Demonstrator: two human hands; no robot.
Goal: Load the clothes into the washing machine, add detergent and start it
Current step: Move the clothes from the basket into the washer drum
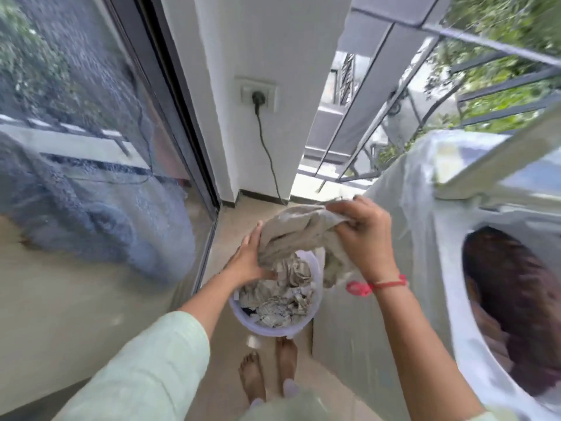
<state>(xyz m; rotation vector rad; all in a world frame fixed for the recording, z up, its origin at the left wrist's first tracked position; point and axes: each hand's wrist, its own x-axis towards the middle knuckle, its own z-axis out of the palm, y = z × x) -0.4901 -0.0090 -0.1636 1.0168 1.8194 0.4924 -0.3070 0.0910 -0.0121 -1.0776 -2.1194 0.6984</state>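
Mid-loading, your right hand (362, 235) clenches the beige garment (294, 235), your left hand (247, 259) reaches beneath, grip unclear; next carry it right of your fingers into the drum (516, 299).

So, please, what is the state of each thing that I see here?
Beige crumpled cloth: held above the bucket.
Pale round plastic bucket: holds more clothes.
White washing machine: open, dark clothes inside.
Black plug: in wall socket.
Left grip: touches the cloth's underside.
Right grip: pinches the cloth's top.
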